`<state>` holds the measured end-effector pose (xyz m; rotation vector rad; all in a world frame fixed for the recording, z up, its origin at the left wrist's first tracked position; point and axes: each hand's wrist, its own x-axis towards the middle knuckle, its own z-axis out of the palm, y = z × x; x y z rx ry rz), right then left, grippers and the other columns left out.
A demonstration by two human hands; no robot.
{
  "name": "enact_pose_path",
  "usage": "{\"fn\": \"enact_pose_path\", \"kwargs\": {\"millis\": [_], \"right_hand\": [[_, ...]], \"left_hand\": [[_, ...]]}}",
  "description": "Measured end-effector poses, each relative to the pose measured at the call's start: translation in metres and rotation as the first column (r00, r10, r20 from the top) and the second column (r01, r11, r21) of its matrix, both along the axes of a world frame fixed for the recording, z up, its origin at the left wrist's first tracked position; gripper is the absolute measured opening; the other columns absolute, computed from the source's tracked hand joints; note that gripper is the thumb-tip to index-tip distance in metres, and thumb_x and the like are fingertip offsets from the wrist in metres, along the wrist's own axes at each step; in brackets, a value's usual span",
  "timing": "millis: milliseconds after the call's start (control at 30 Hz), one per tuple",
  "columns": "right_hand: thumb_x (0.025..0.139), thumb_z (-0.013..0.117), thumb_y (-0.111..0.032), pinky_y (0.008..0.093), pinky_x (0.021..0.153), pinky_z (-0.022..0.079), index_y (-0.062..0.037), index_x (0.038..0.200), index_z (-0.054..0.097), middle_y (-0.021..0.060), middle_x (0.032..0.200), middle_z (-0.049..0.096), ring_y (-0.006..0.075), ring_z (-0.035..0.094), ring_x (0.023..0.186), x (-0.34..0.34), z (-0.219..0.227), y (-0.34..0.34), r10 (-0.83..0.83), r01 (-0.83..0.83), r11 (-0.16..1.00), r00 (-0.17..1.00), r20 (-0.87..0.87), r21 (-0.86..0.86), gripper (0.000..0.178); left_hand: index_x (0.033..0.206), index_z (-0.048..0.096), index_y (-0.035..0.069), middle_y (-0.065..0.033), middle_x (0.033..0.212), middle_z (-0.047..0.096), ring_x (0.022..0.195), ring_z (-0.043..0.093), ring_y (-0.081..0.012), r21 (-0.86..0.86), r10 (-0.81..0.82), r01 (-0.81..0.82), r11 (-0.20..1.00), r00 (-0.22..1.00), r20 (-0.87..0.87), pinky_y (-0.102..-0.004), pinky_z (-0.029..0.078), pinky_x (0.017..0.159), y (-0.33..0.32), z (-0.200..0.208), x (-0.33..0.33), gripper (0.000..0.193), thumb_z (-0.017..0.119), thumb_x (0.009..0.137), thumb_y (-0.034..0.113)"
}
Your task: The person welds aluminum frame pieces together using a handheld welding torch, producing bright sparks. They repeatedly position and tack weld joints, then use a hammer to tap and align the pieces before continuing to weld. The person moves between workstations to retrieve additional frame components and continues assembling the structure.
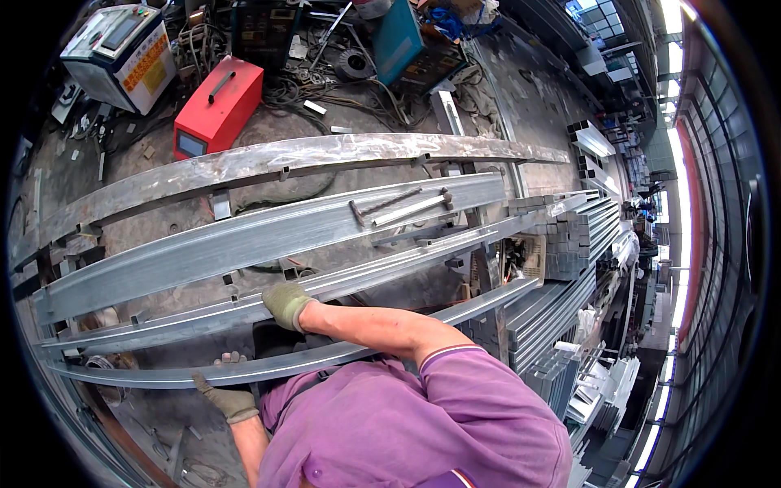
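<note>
My left hand (230,398), in an olive work glove, is closed around the nearest galvanised steel channel (325,358), its thumb on the near side and fingertips showing past the far edge. My right hand (285,306), gloved alike, lies bent over the near edge of the middle steel channel (390,267); its fingertips are partly hidden. Both channels run lengthwise in front of my body. Beyond them is a wider channel (203,254), with a hammer (411,211) with a pale metal handle and a dark ribbed rod with a crosspiece (386,203) on top.
A long worn steel beam (325,153) forms the far side of the support frame. Behind it stand a red machine (218,106), a white machine with a screen (122,61) and a teal box (403,49) among cables. Stacked steel tubes (565,252) lie at the right.
</note>
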<state>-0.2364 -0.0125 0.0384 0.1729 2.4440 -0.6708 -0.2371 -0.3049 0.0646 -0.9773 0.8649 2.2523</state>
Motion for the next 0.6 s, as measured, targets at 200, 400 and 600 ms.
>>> {"fn": "enact_pose_path", "kwargs": {"millis": [200, 400, 600], "right_hand": [[0.091, 0.067, -0.009, 0.0517, 0.086, 0.062, -0.0033, 0.111, 0.077, 0.0228, 0.108, 0.080, 0.0414, 0.079, 0.101, 0.013, -0.019, -0.003, 0.011, -0.011, 1.000, 0.992, -0.127, 0.006, 0.023], [0.083, 0.074, -0.013, 0.0542, 0.083, 0.062, -0.0036, 0.099, 0.080, 0.0273, 0.101, 0.079, 0.0445, 0.079, 0.097, 0.020, -0.033, 0.017, 0.014, -0.012, 0.999, 0.998, -0.069, 0.033, 0.019], [0.086, 0.064, -0.007, 0.0592, 0.079, 0.059, -0.0066, 0.104, 0.069, 0.0246, 0.095, 0.077, 0.0470, 0.076, 0.091, -0.007, -0.028, -0.006, 0.060, -0.041, 0.990, 0.987, -0.147, 0.132, 0.019]], "left_hand": [[0.100, 0.062, 0.008, -0.0187, 0.111, 0.071, 0.110, 0.068, -0.0415, -0.052, 0.022, -0.020, 0.998, 0.999, 0.048, -0.0606, 0.052, 0.106, 0.002, 0.004, 0.005, 0.070, 0.065, 0.095, 0.077], [0.100, 0.067, 0.004, -0.0216, 0.104, 0.070, 0.099, 0.067, -0.0410, -0.037, 0.147, -0.144, 0.989, 0.986, 0.075, -0.0598, 0.056, 0.096, 0.021, 0.017, 0.009, 0.069, 0.053, 0.100, 0.071], [0.091, 0.065, 0.013, -0.0172, 0.095, 0.073, 0.098, 0.073, -0.0421, 0.003, 0.199, -0.201, 0.979, 0.969, 0.146, -0.0583, 0.061, 0.090, -0.020, -0.029, -0.022, 0.050, 0.079, 0.094, 0.061]]}}
